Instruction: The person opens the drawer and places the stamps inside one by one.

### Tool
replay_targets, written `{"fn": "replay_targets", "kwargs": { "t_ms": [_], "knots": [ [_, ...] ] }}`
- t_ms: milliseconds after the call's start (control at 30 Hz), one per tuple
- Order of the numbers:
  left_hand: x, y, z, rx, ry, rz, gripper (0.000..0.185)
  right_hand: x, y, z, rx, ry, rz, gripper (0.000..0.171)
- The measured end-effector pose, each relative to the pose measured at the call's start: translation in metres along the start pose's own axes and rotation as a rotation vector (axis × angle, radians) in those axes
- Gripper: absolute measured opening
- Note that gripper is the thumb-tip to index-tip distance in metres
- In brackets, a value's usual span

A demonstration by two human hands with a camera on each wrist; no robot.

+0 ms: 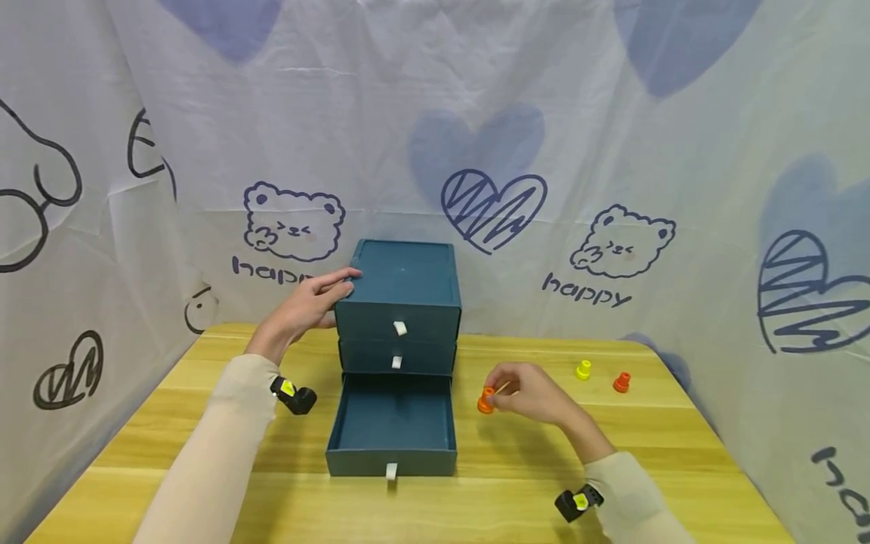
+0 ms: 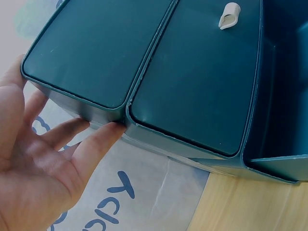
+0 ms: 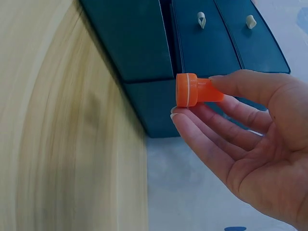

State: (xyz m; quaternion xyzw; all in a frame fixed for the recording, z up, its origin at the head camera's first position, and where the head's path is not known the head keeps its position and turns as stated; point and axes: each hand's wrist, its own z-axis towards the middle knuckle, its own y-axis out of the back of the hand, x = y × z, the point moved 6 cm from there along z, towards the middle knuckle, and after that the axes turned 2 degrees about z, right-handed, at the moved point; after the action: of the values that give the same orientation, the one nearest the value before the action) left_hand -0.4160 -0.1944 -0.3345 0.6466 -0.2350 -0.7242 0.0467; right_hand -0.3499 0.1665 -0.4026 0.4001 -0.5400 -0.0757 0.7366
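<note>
A wooden table point(image 1: 204, 423) is seen, enclosed by a printed cloth backdrop point(image 1: 612, 151). At the middle of the table a dark teal drawer cabinet point(image 1: 401, 295) is placed, and its bottom drawer point(image 1: 393, 427) is pulled out toward the near side. The top left corner of the cabinet is touched by the left hand point(image 1: 309, 306) with straight, relaxed fingers. An orange cap point(image 1: 485, 401) is pinched by the right hand point(image 1: 533, 393), just right of the open drawer. Farther right, a yellow cap point(image 1: 583, 369) and a second orange cap point(image 1: 621, 382) are standing on the table.
</note>
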Motion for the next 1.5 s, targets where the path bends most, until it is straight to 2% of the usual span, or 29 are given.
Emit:
{"fn": "replay_targets", "kwargs": {
  "t_ms": [267, 633, 1033, 1500],
  "knots": [
    [-0.002, -0.002, 0.001, 0.003, 0.003, 0.003, 0.051, 0.013, -0.005, 0.004, 0.011, 0.031, -0.044, 0.013],
    [0.0, 0.0, 0.0, 0.001, 0.001, -0.008, 0.052, 0.03, -0.019, 0.018, 0.037, 0.064, -0.039, 0.012],
    [0.001, 0.0, 0.0, 0.004, -0.006, -0.027, 0.053, 0.046, -0.031, 0.035, 0.065, 0.086, -0.108, 0.011],
    [0.0, 0.0, -0.001, 0.004, -0.005, 0.004, 0.053, 0.062, -0.05, 0.053, 0.11, 0.117, -0.092, 0.011]
  ]
}}
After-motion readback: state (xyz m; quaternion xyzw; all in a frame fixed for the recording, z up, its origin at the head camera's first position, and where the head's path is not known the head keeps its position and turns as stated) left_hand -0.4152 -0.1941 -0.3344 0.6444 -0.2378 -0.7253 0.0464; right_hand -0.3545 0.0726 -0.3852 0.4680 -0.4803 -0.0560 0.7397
